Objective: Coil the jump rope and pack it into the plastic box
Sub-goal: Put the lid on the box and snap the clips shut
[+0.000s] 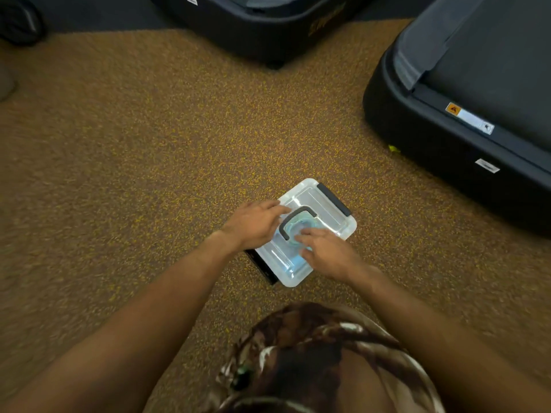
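Clear plastic, slightly milky, makes up the plastic box [325, 204], which sits on the speckled brown floor [149, 174] with its lid on and a dark carry handle [293, 217] folded flat across the top. Through the lid a pale blue-green coil shows, most likely the jump rope [293, 231], already inside near the box's centre. The left hand [253, 225] lies flat and spread on the lid at about 9 o'clock from the handle, holding nothing; the right hand [328, 251] rests at about 5 o'clock, fingers loosely spread, also empty. One dark latch [334, 199] shows at the 1 o'clock end; the opposite latch [262, 266] at 7 o'clock appears swung outward. Judging from this, the step is seating and locking the lid: press evenly over both ends, then snap the 7 o'clock latch closed, checking that no rope is pinched under the rim. A treadmill [477, 99] stands well apart at 2 o'clock.
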Demonstrator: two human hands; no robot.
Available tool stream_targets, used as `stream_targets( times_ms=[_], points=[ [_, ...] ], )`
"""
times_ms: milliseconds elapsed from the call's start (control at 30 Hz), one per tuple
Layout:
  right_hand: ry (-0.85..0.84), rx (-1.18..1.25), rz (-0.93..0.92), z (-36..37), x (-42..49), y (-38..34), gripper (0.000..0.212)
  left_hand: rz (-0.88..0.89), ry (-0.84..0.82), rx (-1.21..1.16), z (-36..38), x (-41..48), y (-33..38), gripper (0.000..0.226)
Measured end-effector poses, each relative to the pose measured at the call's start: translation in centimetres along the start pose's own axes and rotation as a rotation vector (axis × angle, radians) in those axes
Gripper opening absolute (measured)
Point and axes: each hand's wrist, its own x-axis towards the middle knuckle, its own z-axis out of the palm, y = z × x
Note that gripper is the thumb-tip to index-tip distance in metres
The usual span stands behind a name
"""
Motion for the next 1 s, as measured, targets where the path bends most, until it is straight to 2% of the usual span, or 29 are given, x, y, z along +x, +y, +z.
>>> stream_targets(
  times_ms=[133, 233, 400, 567, 733, 833, 1000],
  points=[
    [-0.095, -0.146, -0.111, 1.8, -0.1, -3.6, 0.048, -0.187, 0.076, -0.220, 0.7, -2.6, -2.5, 0.040],
    [-0.096, -0.225, -0.089, 2.6, 0.2, -4.3, 0.053, -0.342, 0.102, -0.478, 2.0, -4.4, -3.5, 0.037],
    [-0.119, -0.275, -0.087, 2.4, -0.1, -4.0, 0.054, -0.570, 0.123, -0.915, 2.6, -5.8, -2.9, 0.049],
    [-0.121, -0.228, -0.084, 2.0, 0.2, -4.2, 0.053, -0.752, 0.010, -1.329, 3.4, -6.3, -2.4, 0.075],
    [-0.114, -0.270, -0.103, 2.0, 0.3, -4.3, 0.051, -0.865, -0.072, -1.497, 5.4, -6.4, -2.8, 0.087],
    [-0.109, -0.267, -0.106, 2.0, 0.2, -4.4, 0.054, -0.912, -0.076, -1.539, 5.6, -6.5, -2.8, 0.076],
    [-0.106, -0.254, -0.096, 2.0, 0.0, -4.5, 0.057, -0.980, 0.003, -1.630, 4.7, -6.9, -2.3, 0.031]
  ],
)
